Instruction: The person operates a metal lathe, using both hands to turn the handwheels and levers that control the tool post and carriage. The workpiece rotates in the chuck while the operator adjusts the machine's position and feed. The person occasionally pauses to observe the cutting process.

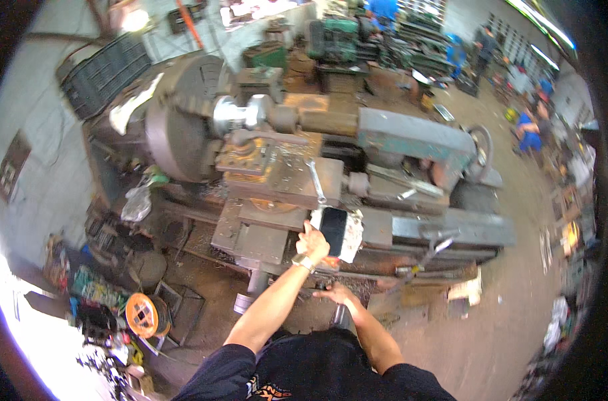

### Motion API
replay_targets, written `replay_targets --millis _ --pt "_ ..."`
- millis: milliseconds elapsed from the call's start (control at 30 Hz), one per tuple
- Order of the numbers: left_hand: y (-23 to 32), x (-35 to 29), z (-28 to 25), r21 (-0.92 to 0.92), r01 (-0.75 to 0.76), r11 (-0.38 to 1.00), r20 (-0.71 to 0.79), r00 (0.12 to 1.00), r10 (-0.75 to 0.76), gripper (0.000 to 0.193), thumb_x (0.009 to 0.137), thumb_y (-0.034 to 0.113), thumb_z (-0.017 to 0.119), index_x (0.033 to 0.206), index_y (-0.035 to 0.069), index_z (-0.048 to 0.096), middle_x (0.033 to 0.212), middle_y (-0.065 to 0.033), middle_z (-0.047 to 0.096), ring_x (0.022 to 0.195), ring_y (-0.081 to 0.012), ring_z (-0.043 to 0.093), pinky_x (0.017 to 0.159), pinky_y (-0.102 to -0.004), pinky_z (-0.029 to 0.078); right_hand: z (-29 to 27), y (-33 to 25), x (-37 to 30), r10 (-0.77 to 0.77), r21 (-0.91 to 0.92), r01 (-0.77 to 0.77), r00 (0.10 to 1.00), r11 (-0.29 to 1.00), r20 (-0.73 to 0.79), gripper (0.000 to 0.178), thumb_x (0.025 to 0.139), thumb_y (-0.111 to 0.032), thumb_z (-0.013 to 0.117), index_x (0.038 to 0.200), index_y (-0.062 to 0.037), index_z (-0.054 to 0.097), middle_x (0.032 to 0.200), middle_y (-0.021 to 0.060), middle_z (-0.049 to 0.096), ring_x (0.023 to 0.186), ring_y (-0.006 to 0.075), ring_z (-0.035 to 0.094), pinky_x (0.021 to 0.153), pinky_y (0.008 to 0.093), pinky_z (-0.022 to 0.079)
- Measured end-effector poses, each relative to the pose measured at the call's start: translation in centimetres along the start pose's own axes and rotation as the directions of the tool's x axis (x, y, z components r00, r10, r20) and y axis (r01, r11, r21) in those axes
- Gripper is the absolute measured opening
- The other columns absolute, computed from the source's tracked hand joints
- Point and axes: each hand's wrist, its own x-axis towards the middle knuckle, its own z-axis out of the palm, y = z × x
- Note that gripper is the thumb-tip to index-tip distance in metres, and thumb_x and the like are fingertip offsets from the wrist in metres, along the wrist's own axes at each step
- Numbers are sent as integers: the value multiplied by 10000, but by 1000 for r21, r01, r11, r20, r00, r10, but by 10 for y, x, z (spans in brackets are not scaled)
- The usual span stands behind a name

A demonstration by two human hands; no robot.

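Note:
My left hand, with a watch on its wrist, is at the left edge of a dark-screened phone. Its index finger points forward and the others look partly curled; nothing shows in its grasp. The phone lies on a stained white paper or cloth on the lathe carriage. Lower down, my right hand reaches leftward, its fingers about a small dark handle at the carriage front. A shiny metal workpiece sits between the big chuck and the tailstock, slightly blurred.
A wrench rests on the carriage beyond the phone, among metal chips. The tool post stands near the workpiece. A lever slants up at the right. An orange spool stands on the floor at left. Other people are farther back right.

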Motion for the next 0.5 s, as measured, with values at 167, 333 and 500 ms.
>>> replay_targets --millis 167,333,500 --pt "1 -21 5 111 -100 989 -74 991 108 697 731 112 696 1326 -167 465 1582 -187 244 1132 -384 588 836 -435 595 -3 24 16 178 -131 -157 969 979 169 883 588 -737 796 1111 -37 664 1111 171 694 1098 312 631 993 381 455" --pt "-32 -52 -18 -107 -267 958 -185 952 245 538 782 86 613 1298 -42 539 1549 -202 330 1207 -446 539 1047 -450 476 -7 29 13 174 -140 -147 964 979 203 806 585 -761 785 903 -32 656 966 169 711 948 326 664 896 395 496" --pt "-132 -115 -94 -134 -134 982 -365 928 77 438 817 128 590 1237 6 610 1331 -205 582 1254 -359 535 1081 -439 409 -10 20 5 94 -142 -77 988 987 119 921 630 -718 789 1084 78 692 1010 248 714 1012 344 684 904 402 496"
